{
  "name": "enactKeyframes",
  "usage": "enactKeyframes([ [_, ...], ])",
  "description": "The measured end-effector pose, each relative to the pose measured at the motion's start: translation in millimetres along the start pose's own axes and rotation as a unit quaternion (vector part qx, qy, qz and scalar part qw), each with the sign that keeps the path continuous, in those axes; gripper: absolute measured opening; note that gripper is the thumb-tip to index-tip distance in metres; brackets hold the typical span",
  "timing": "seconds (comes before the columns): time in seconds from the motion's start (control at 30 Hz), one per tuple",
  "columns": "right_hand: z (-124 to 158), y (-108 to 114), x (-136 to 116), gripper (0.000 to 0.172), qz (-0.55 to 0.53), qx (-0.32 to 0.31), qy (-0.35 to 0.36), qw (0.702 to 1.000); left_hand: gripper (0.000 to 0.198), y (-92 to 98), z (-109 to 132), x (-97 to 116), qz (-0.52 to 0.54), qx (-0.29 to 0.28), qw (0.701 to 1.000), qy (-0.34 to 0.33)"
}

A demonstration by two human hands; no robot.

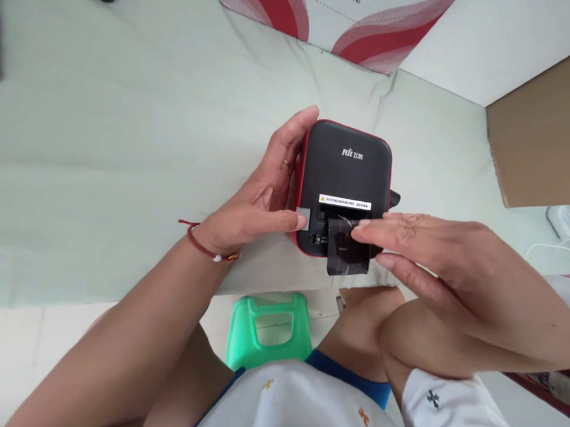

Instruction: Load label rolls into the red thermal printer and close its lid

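Note:
A small black printer (352, 163) with red sides rests on the pale green tabletop near its front edge. My left hand (268, 188) holds the printer's left side, thumb on a grey square button (305, 217) and fingers along the red wall. Out of the slot at the printer's front hangs a dark, glossy strip (344, 253), reaching past the lower edge. My right hand (414, 243) has its fingertips on the strip's upper right part and the printer's lower right corner. Its fingers are extended, with the thumb a little below them.
A red and white printed carton (374, 22) stands at the back of the pale green table (114, 147). A brown cardboard surface (543, 137) is at the right, beside white cables and a small white device (561, 222). A green stool (270, 354) is below the table.

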State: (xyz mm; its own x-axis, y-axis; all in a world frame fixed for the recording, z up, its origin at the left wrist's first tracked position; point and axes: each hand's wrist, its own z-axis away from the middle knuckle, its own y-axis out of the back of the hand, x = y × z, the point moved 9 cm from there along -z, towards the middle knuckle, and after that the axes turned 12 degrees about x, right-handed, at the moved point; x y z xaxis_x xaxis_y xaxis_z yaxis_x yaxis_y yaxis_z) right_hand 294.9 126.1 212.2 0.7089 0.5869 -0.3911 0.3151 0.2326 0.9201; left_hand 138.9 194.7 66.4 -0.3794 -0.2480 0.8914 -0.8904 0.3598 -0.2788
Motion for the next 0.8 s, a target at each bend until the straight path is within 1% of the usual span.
enactKeyframes([
  [0.07, 3.7, -3.2, -5.3, 0.042, -0.008, -0.022, 0.012, 1.0, 0.116, 0.9, 1.8, -2.1, -0.006, 0.011, 1.0, 0.016],
  [0.13, 5.6, -5.4, -5.8, 0.041, -0.007, -0.032, 0.007, 0.999, 0.115, -0.2, 4.4, -2.3, -0.001, 0.011, 1.0, 0.027],
  [0.27, 4.7, -7.1, -6.0, 0.039, 0.001, -0.036, 0.005, 0.999, 0.115, 0.2, 8.6, -4.4, 0.029, 0.021, 0.998, 0.055],
  [0.4, -0.8, -8.6, -7.0, 0.039, 0.009, -0.04, 0.0, 0.999, 0.12, 3.0, 9.7, -13.3, 0.055, 0.032, 0.994, 0.091],
  [0.53, -9.6, -8.0, -3.7, 0.039, 0.014, -0.03, -0.017, 0.999, 0.119, 5.3, 8.5, -19.1, 0.067, 0.033, 0.994, 0.083],
  [0.63, -13.6, -7.9, -3.6, 0.038, 0.026, -0.026, -0.009, 0.999, 0.116, 5.2, 7.9, -20.5, 0.069, 0.042, 0.994, 0.077],
  [0.73, -12.9, -7.2, -5.4, 0.036, 0.033, -0.024, 0.002, 0.999, 0.111, 2.6, 7.4, -19.3, 0.082, 0.055, 0.993, 0.071],
  [0.8, -11.8, -7.0, -4.7, 0.035, 0.029, -0.024, -0.004, 0.999, 0.11, -0.9, 7.5, -18.7, 0.089, 0.054, 0.992, 0.066],
])
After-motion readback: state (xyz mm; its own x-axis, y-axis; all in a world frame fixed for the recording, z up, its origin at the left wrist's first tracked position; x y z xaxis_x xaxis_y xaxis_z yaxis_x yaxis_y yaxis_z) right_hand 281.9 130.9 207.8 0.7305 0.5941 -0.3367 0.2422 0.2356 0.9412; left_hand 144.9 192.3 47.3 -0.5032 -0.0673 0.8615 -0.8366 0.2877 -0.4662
